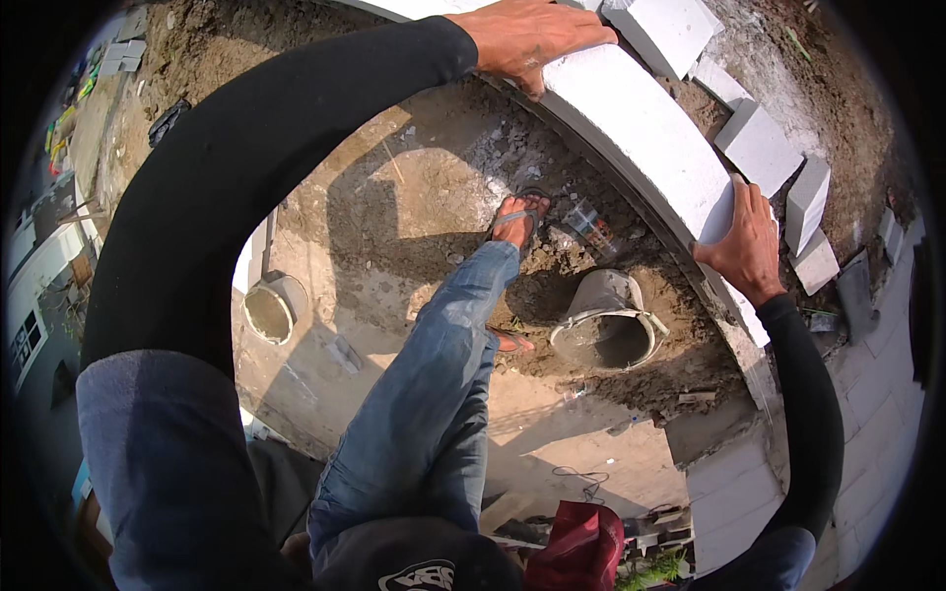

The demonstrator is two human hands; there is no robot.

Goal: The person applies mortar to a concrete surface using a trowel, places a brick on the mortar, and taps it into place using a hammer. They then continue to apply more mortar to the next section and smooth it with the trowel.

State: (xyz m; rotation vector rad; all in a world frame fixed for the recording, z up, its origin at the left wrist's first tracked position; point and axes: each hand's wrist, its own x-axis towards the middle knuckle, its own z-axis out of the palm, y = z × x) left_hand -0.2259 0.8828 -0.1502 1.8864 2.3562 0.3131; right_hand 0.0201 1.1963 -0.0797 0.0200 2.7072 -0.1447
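Observation:
A long white building block (636, 118) lies along a narrow grey ledge (631, 202) at the top right. My left hand (537, 44) grips it near its far end, thumb down on the near side and fingers across the top. Farther right and nearer me, my right hand (746, 244) clasps the white row with the thumb on the near side and fingers over the outer edge. Whether a joint between blocks sits under the right hand, I cannot tell. Both arms reach out wide in black sleeves.
Several loose white blocks (759, 146) lie beyond the ledge. A bucket of grey mix (606, 320) stands near my feet, with a clear plastic cup (589, 225) by the sandalled foot (517, 219). Another bucket (271, 307) is at left. Rough soil and rubble cover the ground.

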